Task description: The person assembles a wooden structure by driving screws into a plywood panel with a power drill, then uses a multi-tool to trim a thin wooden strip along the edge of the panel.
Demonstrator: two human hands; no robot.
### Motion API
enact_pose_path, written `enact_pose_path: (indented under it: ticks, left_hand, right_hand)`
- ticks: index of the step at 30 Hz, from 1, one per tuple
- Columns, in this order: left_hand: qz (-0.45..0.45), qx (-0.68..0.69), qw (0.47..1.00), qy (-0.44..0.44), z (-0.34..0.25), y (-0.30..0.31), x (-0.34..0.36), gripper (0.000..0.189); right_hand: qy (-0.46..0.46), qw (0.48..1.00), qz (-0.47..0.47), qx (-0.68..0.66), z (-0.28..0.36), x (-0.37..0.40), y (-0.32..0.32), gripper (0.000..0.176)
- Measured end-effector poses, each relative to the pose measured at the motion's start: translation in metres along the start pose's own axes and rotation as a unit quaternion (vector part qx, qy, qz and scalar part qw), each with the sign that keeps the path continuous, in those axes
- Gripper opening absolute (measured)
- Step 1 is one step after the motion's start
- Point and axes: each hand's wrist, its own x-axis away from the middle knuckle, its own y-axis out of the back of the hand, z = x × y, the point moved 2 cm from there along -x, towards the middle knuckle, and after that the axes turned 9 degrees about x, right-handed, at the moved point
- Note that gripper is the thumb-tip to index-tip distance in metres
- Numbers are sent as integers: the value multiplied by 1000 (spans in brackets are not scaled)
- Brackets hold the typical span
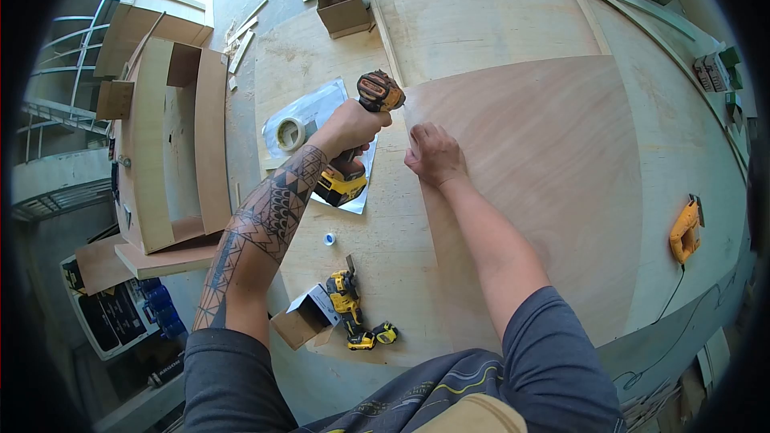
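Note:
My left hand [353, 127] is wrapped around the grip of a cordless drill [380, 91] with a yellow battery at its base. The drill's front points right, above the left edge of a thin reddish plywood sheet [537, 168]. On that sheet's left edge rests my right hand [435, 156], fingers curled together; whatever they may pinch is hidden. Beneath the drill lies a white and blue plastic packet [317, 104], with a roll of tape [290, 134] on top of it.
A yellow multi-tool [345, 301], a tape measure [386, 333] and an opened carton [301, 322] sit near my body. An orange jigsaw [686, 228] with its cord lies at right. A cardboard box [343, 6] stands at the back, a wooden cabinet [148, 144] at left.

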Motion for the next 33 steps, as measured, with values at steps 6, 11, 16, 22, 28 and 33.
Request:
enact_pose_path:
  ticks: [6,11,16,22,28,33]
  left_hand:
    - [9,21,1000,5,4,-4,-8,38]
    - [10,43,999,6,7,-7,-14,36]
    - [13,51,998,18,5,-10,-16,35]
    - [11,114,992,44,2,-17,-9,30]
    - [-7,222,974,39,20,-27,7,31]
    - [-93,424,900,39,94,-88,100,29]
  right_hand:
    - [3,1000,-8,3,1,-1,0,36]
    - [0,1000,14,-3,0,-1,-4,39]
    - [-9,999,4,-32,3,-1,3,34]
    - [-30,997,-28,-63,-4,-3,-5,25]
    - [-15,997,-53,-57,-9,0,-9,24]
    - [-10,998,-39,-43,-10,2,-12,24]
